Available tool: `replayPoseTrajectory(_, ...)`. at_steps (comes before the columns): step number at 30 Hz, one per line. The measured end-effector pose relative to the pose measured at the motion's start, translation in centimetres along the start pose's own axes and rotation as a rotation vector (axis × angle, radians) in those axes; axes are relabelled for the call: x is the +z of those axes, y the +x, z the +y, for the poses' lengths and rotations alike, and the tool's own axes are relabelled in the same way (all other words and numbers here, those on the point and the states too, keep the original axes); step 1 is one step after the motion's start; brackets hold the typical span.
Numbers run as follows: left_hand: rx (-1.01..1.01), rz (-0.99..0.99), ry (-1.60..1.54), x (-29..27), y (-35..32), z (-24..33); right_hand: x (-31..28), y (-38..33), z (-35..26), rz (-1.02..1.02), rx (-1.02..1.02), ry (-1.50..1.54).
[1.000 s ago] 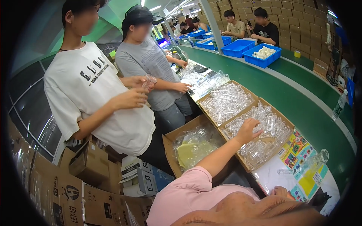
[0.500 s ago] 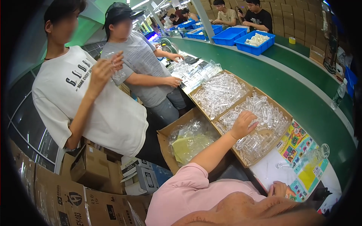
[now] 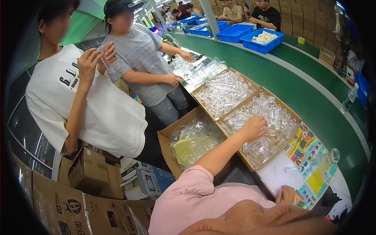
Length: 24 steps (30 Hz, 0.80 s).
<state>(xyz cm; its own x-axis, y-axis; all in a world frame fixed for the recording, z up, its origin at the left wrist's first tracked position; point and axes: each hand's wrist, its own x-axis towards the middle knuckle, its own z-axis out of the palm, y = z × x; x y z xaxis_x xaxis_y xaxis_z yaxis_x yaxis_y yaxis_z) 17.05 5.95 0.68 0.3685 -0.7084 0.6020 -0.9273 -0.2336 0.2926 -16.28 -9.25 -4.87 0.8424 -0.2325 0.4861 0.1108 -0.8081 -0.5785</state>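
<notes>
**Picking clear tubes from the carton**

The left hand [image 3: 254, 127] lies curled in the clear tubes [image 3: 270, 113] in the near carton [image 3: 294, 116] on the desk [image 3: 313, 98]; its grip cannot be determined. The right hand [image 3: 288, 194] rests apart on the white sheet [image 3: 274, 176]. Best practice: lift few tubes, gently.

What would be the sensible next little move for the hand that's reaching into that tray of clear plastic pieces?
Probably close the fingers on one piece and lift it out. The left hand rests in the tray on the heaped clear plastic pieces, fingers curled, with nothing clearly gripped. The right hand waits on the colourful sheet.
</notes>
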Motion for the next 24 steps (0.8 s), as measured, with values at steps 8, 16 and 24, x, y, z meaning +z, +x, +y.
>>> replayPoseTrajectory(8,-0.035,-0.133,-0.004,0.1,-0.3,0.1,0.0,0.1,-0.1,-0.011,-0.015,-0.005)
replayPoseTrajectory(16,0.009,-0.169,0.047,-0.1,-0.6,0.5,-0.2,0.2,-0.1,-0.027,-0.017,0.001)
replayPoseTrajectory(24,-0.045,-0.168,0.052,-0.2,-2.1,2.1,-0.3,0.1,-1.1,0.013,-0.007,0.001)
